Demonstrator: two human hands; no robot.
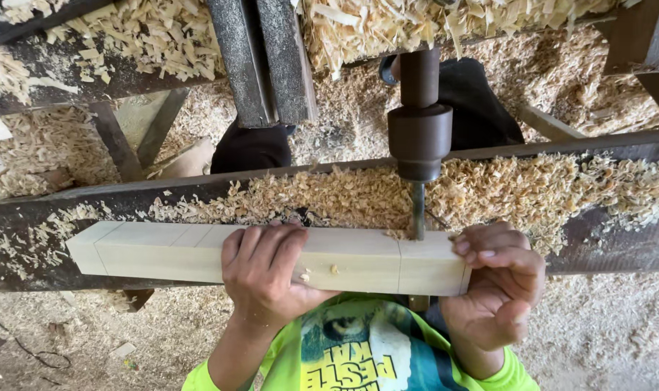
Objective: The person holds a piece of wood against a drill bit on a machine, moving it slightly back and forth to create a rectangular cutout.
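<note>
Head view: both hands point(264, 271) grip wood block point(358, 261).

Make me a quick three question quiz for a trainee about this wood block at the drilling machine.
1. True or false: the left hand lies over the middle of the pale wooden block.
2. Where does the drill bit meet the block? A) near its right end B) at its left end C) at its centre
3. What covers the dark machine bed behind the block?

Key: 1 true. 2 A, close to the right hand gripping that end. 3 Wood shavings.
</note>
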